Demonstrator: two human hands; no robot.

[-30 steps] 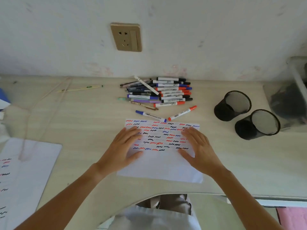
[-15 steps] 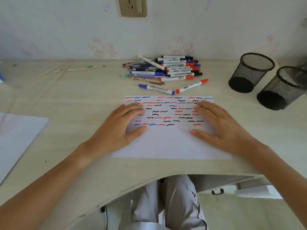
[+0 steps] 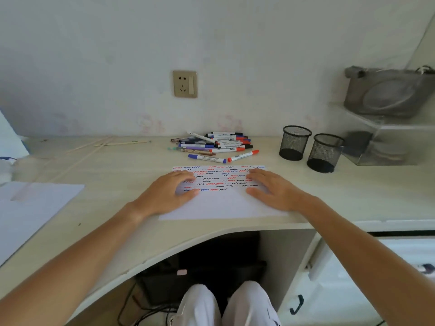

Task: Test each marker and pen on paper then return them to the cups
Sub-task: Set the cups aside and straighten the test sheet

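At centre frame the left hand (image 3: 168, 194) lies flat on the paper (image 3: 221, 203), holding nothing; the right hand (image 3: 274, 190) likewise. Upper centre lie the pens (image 3: 215, 144); right of them both cups (image 3: 294, 142) look empty. Next probably comes picking one pen.

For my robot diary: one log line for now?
left hand: flat on paper | right hand: flat on paper | markers: piled | cups: empty

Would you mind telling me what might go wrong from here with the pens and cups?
The marker pile is loosely stacked, so pulling one out may roll others across the desk. The two mesh cups stand close together and look light; dropping pens in carelessly could tip one. Both hands rest flat on the paper.
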